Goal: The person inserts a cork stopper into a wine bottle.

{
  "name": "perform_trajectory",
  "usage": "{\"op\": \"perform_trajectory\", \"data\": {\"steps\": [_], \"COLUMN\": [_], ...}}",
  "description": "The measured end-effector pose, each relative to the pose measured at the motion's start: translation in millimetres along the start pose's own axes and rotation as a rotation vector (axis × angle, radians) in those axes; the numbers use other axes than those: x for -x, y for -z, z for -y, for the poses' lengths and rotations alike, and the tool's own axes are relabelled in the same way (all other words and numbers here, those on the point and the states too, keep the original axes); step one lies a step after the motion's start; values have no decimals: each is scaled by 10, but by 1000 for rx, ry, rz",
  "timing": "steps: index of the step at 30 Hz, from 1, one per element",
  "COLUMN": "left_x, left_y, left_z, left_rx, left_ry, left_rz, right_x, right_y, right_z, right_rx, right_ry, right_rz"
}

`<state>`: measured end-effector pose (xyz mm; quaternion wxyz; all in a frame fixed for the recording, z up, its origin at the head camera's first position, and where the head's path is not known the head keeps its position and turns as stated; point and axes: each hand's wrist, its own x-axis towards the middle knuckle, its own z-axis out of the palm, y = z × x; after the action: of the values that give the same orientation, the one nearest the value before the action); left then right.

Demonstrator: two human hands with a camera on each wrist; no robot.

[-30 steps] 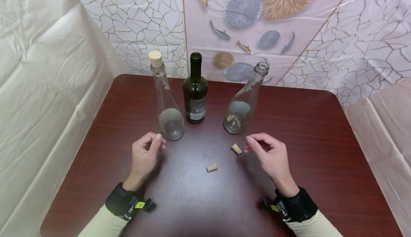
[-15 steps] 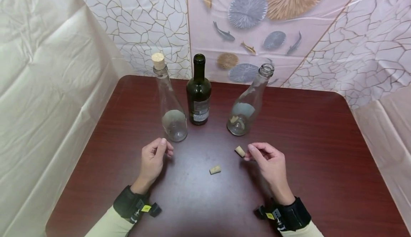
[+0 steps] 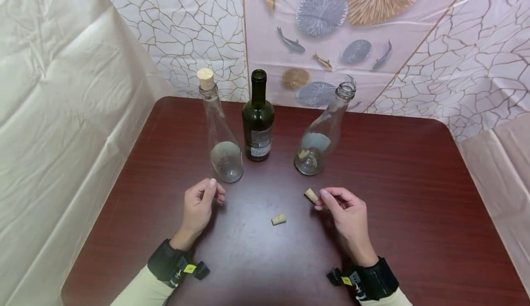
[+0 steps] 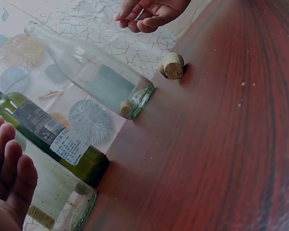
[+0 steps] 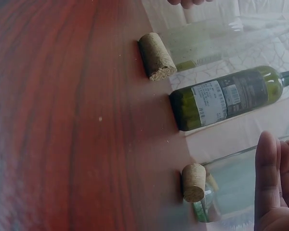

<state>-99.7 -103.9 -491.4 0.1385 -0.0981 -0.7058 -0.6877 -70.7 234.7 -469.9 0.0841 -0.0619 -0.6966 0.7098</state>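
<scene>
My left hand [image 3: 198,208] hovers over the table in front of a clear bottle [image 3: 225,152], fingers loosely curled, holding nothing. A pale cork [image 3: 205,79] sits in that bottle's mouth. My right hand [image 3: 349,221] also hangs loosely curled and holds nothing; its fingertips are close to a small cork [image 3: 310,196] lying on the table. Whether they touch it in the head view I cannot tell, but the right wrist view shows the hand apart from the cork [image 5: 193,183]. Another cork [image 3: 279,219] lies between the hands.
A dark green wine bottle [image 3: 258,124] with an uncorked mouth stands at the back middle. To its right is another clear bottle [image 3: 320,138], uncorked, with a cork piece [image 3: 304,153] inside. Patterned cloth [image 3: 198,30] hangs behind the reddish-brown table [image 3: 414,181].
Both hands have drawn slightly back toward me and a little inward. The whole scene has shifted slightly right in the head view. Bottles and corks stay in place.
</scene>
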Motion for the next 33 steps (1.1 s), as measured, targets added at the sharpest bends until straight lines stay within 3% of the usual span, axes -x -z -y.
{"op": "perform_trajectory", "data": {"steps": [5, 10, 14, 17, 22, 27, 33], "left_x": [24, 36, 47, 50, 39, 12, 7], "left_y": [-13, -21, -16, -8, -4, -16, -6], "left_z": [11, 23, 24, 17, 8, 3, 6], "left_rx": [7, 14, 22, 16, -1, -14, -21], "left_ry": [-15, -30, -14, 6, -7, -38, -35], "left_rz": [-15, -23, -17, -2, 11, 17, 21], "right_x": [16, 26, 20, 11, -13, -47, -79], "right_y": [5, -21, -66, -133, -278, -407, -502], "right_z": [-8, 12, 10, 6, 41, 95, 60], "right_rx": [8, 75, 183, 280, 561, 829, 905], "right_ry": [-8, 26, 85, 151, 287, 403, 466], "right_rz": [5, 80, 221, 395, 655, 773, 829]}}
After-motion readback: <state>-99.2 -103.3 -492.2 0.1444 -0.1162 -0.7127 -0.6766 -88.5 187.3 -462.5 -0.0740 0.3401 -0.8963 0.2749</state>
